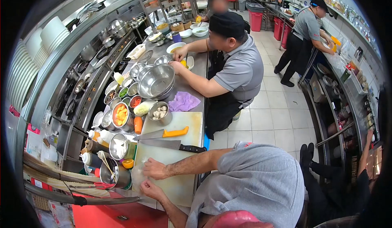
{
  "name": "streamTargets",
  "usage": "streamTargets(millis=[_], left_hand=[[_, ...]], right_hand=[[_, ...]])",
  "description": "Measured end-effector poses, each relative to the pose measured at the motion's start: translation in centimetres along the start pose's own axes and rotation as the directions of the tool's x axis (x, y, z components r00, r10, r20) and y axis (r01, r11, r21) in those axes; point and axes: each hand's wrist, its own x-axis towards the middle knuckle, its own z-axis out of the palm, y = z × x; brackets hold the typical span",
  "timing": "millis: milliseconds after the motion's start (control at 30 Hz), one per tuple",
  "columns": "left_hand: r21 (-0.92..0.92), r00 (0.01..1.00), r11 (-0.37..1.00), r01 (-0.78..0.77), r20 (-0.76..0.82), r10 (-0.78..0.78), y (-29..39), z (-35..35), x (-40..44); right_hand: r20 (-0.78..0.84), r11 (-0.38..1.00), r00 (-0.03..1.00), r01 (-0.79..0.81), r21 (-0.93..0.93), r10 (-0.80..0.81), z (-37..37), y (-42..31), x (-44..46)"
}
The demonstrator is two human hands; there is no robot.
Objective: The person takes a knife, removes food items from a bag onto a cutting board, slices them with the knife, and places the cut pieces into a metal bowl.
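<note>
My right hand [155, 169] rests low over the left part of the pale cutting board [177, 187], fingers spread downward beside a faint clear patch that I cannot make out. Nearer the bottom, my left hand [151, 189] has its fingers drawn together at the board's edge; anything between them is too small to tell. Just above my right forearm lies a black-handled knife [163, 143]. Beyond it, a yellow-handled knife [165, 133] lies across a second board [192, 123]. Half an orange [128, 163] sits left of my right hand.
A metal pot with utensils [118, 178], a bowl of white pieces [118, 146] and bottles line the left side. Farther up are a purple cloth [184, 101] and large steel bowls [156, 81]. A co-worker [241, 60] works beside the counter; others stand farther away.
</note>
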Motion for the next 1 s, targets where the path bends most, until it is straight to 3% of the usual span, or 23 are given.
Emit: streamTargets(millis=[67, 100, 133, 167, 200, 267, 433, 500, 533, 567, 600, 633, 700, 800, 833, 900, 933, 1000], left_hand=[[-0.027, 0.998, 0.998, 0.053, -0.024, -0.054, 1.5, -0.1, 0.1], [-0.057, 0.994, 0.994, 0.098, -0.046, -0.100, 2.2, -0.2, 0.1], [-0.056, 0.994, 0.993, 0.100, -0.047, -0.103, 2.1, -0.3, 0.1], [-0.073, 0.998, 0.995, 0.062, -0.014, -0.063, 1.8, -0.2, 0.2], [-0.090, 1.000, 0.996, 0.024, 0.019, -0.022, 1.5, -0.2, 0.4], [-0.072, 0.996, 0.997, 0.000, 0.084, 0.007, 0.8, 0.0, 0.5], [-0.064, 0.981, 0.997, -0.038, 0.188, 0.050, -1.2, -0.6, 1.3], [0.456, 0.983, 0.872, -0.178, 0.042, 0.179, -2.5, -1.1, 1.4], [0.461, 0.984, 0.870, -0.174, 0.043, 0.174, -3.8, -1.0, 1.2], [0.343, 0.990, 0.929, -0.138, 0.070, 0.121, -5.4, -0.6, 1.1], [0.217, 0.993, 0.972, -0.092, 0.098, 0.072, -5.4, -0.5, 1.0], [0.221, 0.993, 0.971, -0.087, 0.093, 0.068, -5.5, -0.6, 1.0], [0.066, 0.975, 0.997, 0.034, 0.219, -0.048, -5.0, -0.8, 0.9], [0.024, 0.954, 0.999, 0.049, 0.294, -0.054, -5.5, -0.7, 1.6], [0.029, 0.955, 0.998, 0.050, 0.290, -0.056, -5.0, -1.0, 1.8], [0.347, 0.961, 0.918, -0.194, 0.253, 0.107, -3.8, -1.2, 2.2], [0.345, 0.961, 0.918, -0.197, 0.255, 0.110, -3.0, -1.1, 2.4], [0.576, 0.955, 0.762, -0.295, 0.189, 0.227, -1.8, -1.0, 2.8]], right_hand=[[-0.084, 0.952, 0.964, 0.262, 0.160, -0.251, 0.6, -0.1, -0.4], [-0.079, 0.951, 0.965, 0.262, 0.163, -0.252, 0.8, -0.1, -0.4], [0.021, 0.957, 0.988, 0.141, 0.254, -0.151, 1.1, -0.1, -0.2], [0.129, 0.944, 0.990, 0.011, 0.330, -0.056, 1.4, 0.0, 0.0], [0.131, 0.943, 0.990, 0.011, 0.332, -0.057, 1.3, 0.1, 0.3], [0.436, 0.993, 0.893, 0.073, 0.095, -0.107, 1.2, 0.5, 0.8], [0.528, 0.996, 0.845, -0.079, -0.042, 0.089, 1.8, -0.2, 2.6], [0.574, 0.988, 0.804, -0.130, -0.085, 0.156, 1.7, -0.6, 3.1], [0.483, 0.984, 0.860, -0.109, -0.143, 0.165, 2.7, -0.5, 2.8], [0.387, 0.975, 0.907, -0.092, -0.200, 0.165, 3.7, -0.6, 2.6], [0.391, 0.977, 0.906, -0.088, -0.196, 0.160, 3.4, -0.7, 2.7], [0.443, 0.978, 0.878, -0.111, -0.176, 0.179, 3.0, -0.4, 2.9], [0.501, 0.980, 0.845, -0.130, -0.151, 0.189, 2.7, -0.1, 3.7], [0.493, 0.989, 0.859, -0.097, -0.112, 0.140, 2.8, 0.4, 5.2], [0.534, 0.983, 0.826, -0.167, -0.076, 0.181, 2.1, 0.4, 5.7], [0.572, 0.970, 0.789, -0.239, -0.047, 0.222, 2.3, 0.6, 6.0], [0.549, 0.967, 0.805, -0.253, -0.025, 0.225, 3.6, 1.1, 5.7], [0.526, 0.964, 0.820, -0.265, -0.002, 0.226, 4.8, 1.3, 5.6]])
